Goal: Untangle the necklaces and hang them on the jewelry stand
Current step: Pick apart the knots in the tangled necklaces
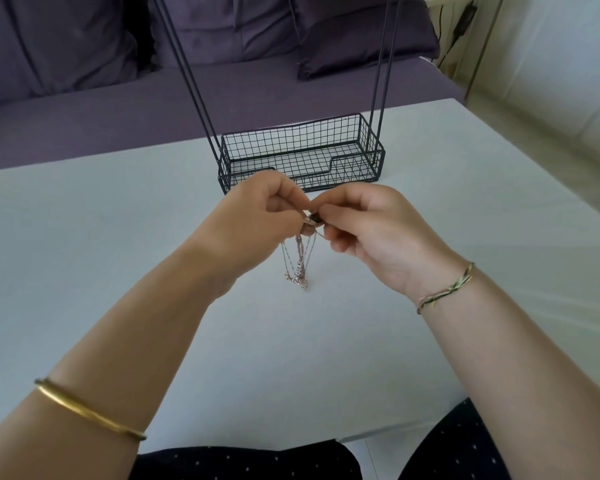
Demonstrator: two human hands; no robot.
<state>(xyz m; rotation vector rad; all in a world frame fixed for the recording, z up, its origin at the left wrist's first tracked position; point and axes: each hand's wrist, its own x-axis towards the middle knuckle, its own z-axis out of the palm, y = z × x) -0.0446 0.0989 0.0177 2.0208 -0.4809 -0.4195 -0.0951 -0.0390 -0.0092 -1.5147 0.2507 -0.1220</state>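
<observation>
A bunch of thin tangled necklaces, silver and rose-gold chains, hangs down between my two hands above the white table. My left hand pinches the top of the bunch from the left. From the right, my right hand pinches the same knot, fingertips nearly touching the left ones. The lowest chain ends touch or nearly touch the tabletop. Just behind my hands stands the black wire jewelry stand: a mesh basket base with thin uprights rising out of view. Its hanging bars are not visible.
A purple sofa with cushions runs behind the table's far edge. A pale sofa or bed lies at the right. My lap in dark dotted fabric is at the near edge.
</observation>
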